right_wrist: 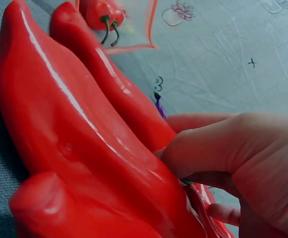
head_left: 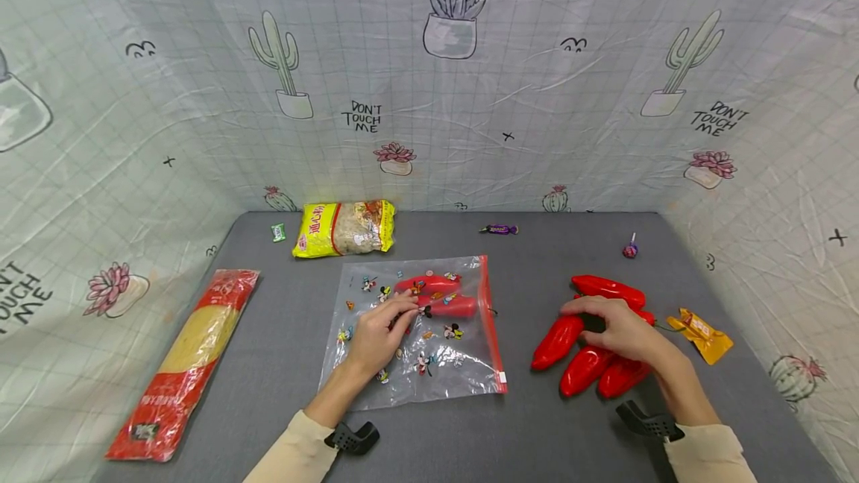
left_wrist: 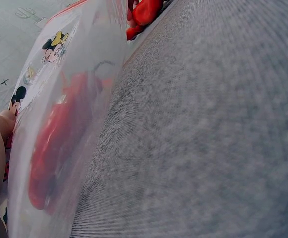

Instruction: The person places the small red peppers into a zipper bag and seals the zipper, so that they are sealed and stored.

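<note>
On the counter (head_left: 282,349), the right hand (head_left: 620,326) pinches a red pepper (head_left: 555,345); the left hand (head_left: 376,334) touches the clear bag (head_left: 463,371), its grip unclear. Being glossy, the pepper could slip free.

Head view is facing forward and down over the worktop (head_left: 282,364); close-in wrist views are sharing red peppers (right_wrist: 79,114).
</note>
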The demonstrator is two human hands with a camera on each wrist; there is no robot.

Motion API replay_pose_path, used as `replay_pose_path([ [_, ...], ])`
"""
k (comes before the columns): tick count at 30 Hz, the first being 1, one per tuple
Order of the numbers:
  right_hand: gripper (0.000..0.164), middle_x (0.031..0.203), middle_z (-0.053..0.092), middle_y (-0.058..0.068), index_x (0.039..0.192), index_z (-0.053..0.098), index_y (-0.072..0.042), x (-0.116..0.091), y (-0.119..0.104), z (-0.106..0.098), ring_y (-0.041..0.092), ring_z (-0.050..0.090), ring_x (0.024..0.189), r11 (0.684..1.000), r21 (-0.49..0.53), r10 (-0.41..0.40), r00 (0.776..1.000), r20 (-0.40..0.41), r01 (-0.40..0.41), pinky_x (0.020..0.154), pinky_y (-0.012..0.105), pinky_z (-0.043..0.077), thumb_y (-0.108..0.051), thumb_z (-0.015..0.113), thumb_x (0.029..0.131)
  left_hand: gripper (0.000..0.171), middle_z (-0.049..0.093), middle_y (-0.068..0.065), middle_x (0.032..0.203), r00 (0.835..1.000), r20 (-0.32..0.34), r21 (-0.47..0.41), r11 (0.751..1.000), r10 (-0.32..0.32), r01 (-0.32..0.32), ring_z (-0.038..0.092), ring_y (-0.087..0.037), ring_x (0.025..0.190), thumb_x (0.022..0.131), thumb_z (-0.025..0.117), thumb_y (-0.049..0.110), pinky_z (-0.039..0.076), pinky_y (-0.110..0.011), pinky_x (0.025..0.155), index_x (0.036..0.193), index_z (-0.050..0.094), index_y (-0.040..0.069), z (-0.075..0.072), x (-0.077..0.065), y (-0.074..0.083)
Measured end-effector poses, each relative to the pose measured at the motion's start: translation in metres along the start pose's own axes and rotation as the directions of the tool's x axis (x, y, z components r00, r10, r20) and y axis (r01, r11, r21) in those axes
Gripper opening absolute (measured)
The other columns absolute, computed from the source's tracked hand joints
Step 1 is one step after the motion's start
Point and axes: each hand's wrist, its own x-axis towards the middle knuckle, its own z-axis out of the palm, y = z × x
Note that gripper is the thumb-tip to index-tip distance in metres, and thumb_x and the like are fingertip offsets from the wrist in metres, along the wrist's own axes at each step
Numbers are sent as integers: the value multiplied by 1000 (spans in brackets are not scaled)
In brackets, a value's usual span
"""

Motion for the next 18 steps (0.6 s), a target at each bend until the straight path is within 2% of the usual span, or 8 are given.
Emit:
replay_pose_path([
  [4,44,118,65,-1,116,65,-16,2,-1,3,26,55,115,1000,2,-9,1000,-7,9,97,49,41,-3,75,75,11,72,-9,104,1000,-2,10,1000,6,-6,67,-25,104,83,70,10,53,-45,93,94,71,8,0,0,0],
  [6,44,117,66,1,116,64,-15,3,-1,5,29,55,115,1000,11,0,1000,-8,0,96,56,35,-2,74,75,11,72,-8,104,1000,-3,13,1000,6,-6,67,-24,104,83,70,10,53,-45,93,94,71,9,0,0,0],
  [11,42,117,66,-1,115,65,-18,5,-1,5,27,55,114,999,17,46,999,-19,-45,98,57,36,-5,74,76,10,72,-9,104,1000,-5,10,1000,9,-9,67,-25,104,83,70,10,53,-45,93,93,71,9,0,0,0],
  [18,42,115,66,-7,115,65,-20,8,-3,3,17,58,110,998,-42,33,997,-64,-35,94,44,47,-9,76,76,10,72,-9,104,1000,-3,4,1000,5,-5,67,-25,104,84,70,11,52,-45,94,94,71,8,0,0,0],
])
